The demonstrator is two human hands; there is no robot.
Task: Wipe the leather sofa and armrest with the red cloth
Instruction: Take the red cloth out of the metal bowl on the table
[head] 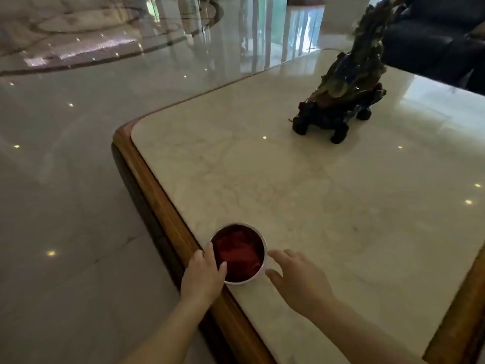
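A red cloth (239, 254) lies crumpled inside a small white bowl (258, 233) near the left front edge of a marble-topped table (301, 185). My left hand (203, 275) rests against the bowl's left side, thumb over the rim and touching the cloth. My right hand (296, 278) hovers just right of the bowl with fingers spread, holding nothing. A dark leather sofa (430, 35) shows at the top right, beyond the table.
A dark carved figurine (343, 95) stands on the far part of the table. The table has a wooden border (157, 195). Glossy marble floor (65, 153) stretches to the left and beyond.
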